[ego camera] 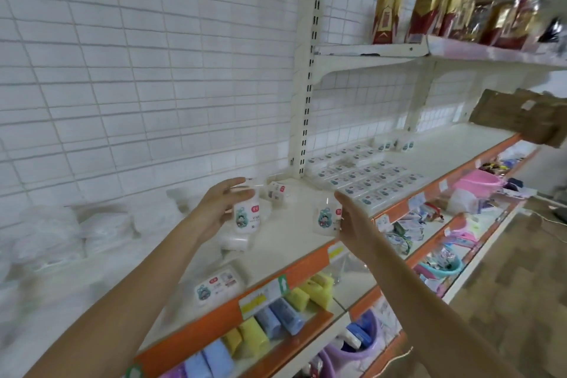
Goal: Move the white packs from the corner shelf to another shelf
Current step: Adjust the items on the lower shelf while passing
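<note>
My left hand [216,205] grips a white pack [247,215] with a cartoon label, held upright above the cream shelf [294,242]. To its right, my right hand [352,218] holds a second white pack [326,219] of the same kind just over the shelf's front part. Another white pack [221,284] lies flat near the shelf's front edge, and a plain one [234,242] lies under my left hand. More packs [277,192] sit by the wall in the corner. Rows of flat white packs [368,179] cover the shelf to the right of the upright post.
A slotted post [310,86] divides the shelving. Red-and-gold bagged goods [445,3] stand on the upper shelf. A brown parcel [521,116] juts in at the right. Coloured sponges [276,316] and small goods fill the lower shelves. Blurred white bags [76,233] lie at left.
</note>
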{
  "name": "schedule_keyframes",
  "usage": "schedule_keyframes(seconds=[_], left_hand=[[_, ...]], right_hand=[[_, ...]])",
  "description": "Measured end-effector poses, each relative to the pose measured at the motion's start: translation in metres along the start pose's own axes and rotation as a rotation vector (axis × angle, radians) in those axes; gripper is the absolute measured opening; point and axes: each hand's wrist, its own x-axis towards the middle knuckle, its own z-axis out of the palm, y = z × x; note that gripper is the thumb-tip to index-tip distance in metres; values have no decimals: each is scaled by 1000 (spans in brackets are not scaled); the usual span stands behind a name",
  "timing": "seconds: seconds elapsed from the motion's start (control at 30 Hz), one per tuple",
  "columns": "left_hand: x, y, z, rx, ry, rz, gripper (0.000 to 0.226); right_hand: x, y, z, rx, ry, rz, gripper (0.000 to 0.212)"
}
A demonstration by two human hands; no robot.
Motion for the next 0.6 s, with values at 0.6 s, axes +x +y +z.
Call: schedule_keyframes(seconds=[0.6], left_hand=[[13, -89, 338, -78, -323, -118, 16]], right_hand=[[-157, -75, -309, -188, 371, -51, 28]])
